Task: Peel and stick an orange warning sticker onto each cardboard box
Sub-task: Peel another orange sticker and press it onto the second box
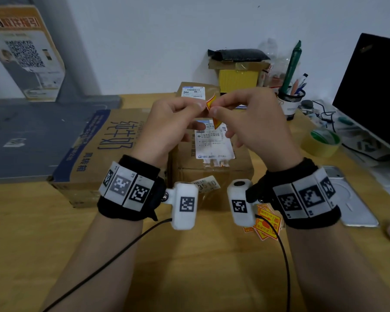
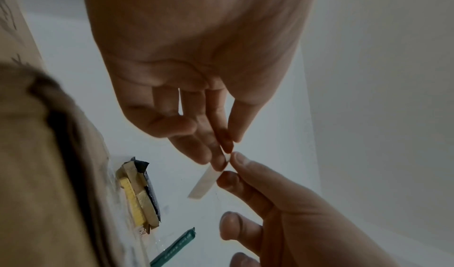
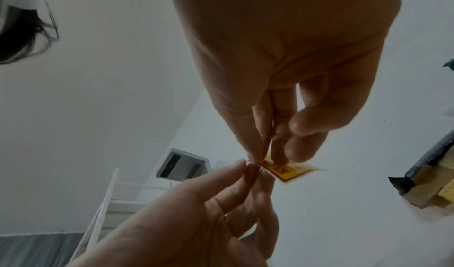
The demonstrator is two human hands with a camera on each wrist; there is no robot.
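Orange sticker (image 1: pixel 212 104) pinched between left hand (image 1: pixel 167 129) and right hand (image 1: pixel 250 127); perhaps three boxes.

Both hands (image 1: pixel 212 122) raised together, left (image 1: pixel 167 127) and right (image 1: pixel 254 124) fingertips pinching.

A wooden desk (image 1: pixel 189 266) stands against a plain white wall (image 1: pixel 167 41).

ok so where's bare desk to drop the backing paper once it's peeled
Bare wood lies in front of the big printed box, between the forearms, left of the spare stickers. The right edge is crowded: phone, tape roll, pen cup, cables.
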